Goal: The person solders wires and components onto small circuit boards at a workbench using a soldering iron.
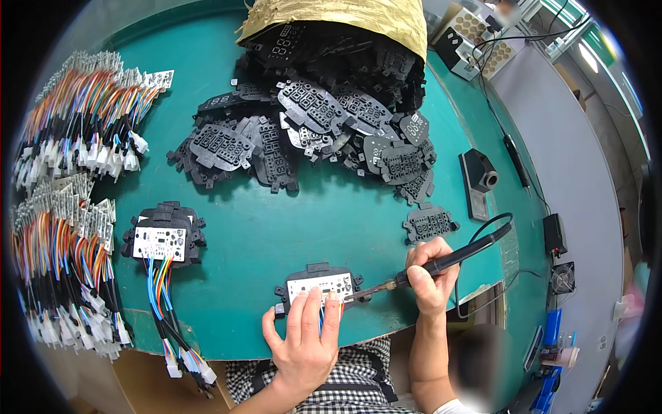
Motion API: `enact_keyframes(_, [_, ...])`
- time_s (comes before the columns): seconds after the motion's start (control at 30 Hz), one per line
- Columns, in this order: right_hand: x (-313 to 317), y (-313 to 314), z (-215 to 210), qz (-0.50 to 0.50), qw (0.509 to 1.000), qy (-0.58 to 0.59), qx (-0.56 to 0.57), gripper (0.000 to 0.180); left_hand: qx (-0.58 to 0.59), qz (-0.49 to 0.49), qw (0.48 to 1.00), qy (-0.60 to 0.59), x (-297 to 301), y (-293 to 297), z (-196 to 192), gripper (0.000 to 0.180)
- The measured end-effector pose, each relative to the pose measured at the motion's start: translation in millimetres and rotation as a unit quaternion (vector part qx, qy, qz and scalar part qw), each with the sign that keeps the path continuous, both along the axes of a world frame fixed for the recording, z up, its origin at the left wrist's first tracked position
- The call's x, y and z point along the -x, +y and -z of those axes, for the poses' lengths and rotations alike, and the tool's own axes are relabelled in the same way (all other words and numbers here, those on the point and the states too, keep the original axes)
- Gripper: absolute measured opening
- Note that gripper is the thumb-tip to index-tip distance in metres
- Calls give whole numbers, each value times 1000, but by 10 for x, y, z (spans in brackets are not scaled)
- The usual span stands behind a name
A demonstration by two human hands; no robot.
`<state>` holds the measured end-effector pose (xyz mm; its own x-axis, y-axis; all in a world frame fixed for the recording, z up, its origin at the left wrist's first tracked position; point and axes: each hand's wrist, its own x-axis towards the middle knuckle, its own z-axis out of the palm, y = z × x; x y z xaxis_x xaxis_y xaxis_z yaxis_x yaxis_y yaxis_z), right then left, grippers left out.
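Observation:
My left hand (303, 348) lies over a white circuit board (316, 283) with its fingers stretched out, pressing down on it. That board sits on a black plastic housing (318, 268) near the table's front edge. Coloured wires show partly beneath the fingers. In my right hand (433, 283) is a soldering iron (472, 249), its fingers wrapped round the black handle. The iron's metal tip meets the board's right end, close to my left fingertips; whether it touches solder is too small to tell.
Another housing with a wired board (160, 243) lies at left. Bundles of wired boards (65, 255) line the left side. Black housings (310, 107) spill from a yellow sack (338, 17). A lone housing (430, 223) and an iron stand (476, 185) are at right; the iron's cord (458, 293) loops there.

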<state>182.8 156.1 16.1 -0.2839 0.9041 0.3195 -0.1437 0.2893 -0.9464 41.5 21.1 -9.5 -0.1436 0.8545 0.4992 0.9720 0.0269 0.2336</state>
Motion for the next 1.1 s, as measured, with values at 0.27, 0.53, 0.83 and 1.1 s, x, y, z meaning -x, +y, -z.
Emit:
enact_keyframes(0.27, [1,-7,0,4,1000,-7,6,18,-1,0,1000,4,0,-1,4,41])
enact_keyframes(0.53, [-1,-4,-5,-1,1000,-10,-1,18,3,3,1000,2,-1,-3,-4,41])
enact_keyframes(0.83, [-2,3,0,-1,1000,-7,-2,18,13,7,1000,7,9,-10,-7,42])
enact_keyframes(1.1, [8,83,-66,12,991,132,-15,22,7,11,1000,-3,10,-16,-10,43])
